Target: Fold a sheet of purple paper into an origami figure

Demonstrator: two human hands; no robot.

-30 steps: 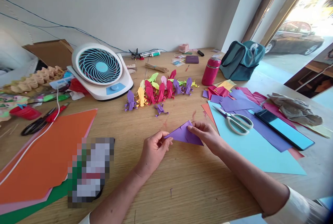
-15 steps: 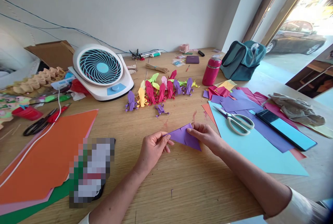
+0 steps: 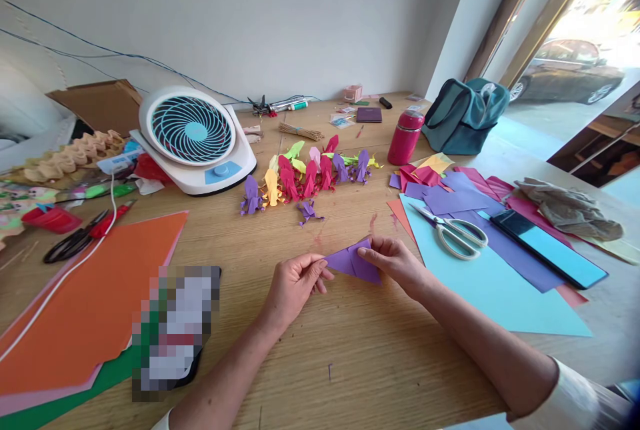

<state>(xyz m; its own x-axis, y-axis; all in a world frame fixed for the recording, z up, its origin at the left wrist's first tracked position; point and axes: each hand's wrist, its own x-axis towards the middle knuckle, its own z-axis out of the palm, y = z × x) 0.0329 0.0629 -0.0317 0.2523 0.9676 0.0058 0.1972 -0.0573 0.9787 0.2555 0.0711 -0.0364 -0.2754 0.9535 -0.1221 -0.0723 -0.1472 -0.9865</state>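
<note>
Slightly turned since earlier, the triangular purple paper (image 3: 346, 262), creased but seemingly unfinished, is pinched between thumb and fingers by bare left hand (image 3: 295, 283) and bare right hand (image 3: 399, 263).

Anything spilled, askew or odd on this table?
Reddish marks stain the table just beyond the right hand, perhaps from a spill or dye. Also, a pixelated patch by the orange paper hides something's details.

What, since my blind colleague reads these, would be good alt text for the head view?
The left hand and right hand hold a folded purple paper over a wooden table, with colourful paper figures beyond and scissors at right.
</note>
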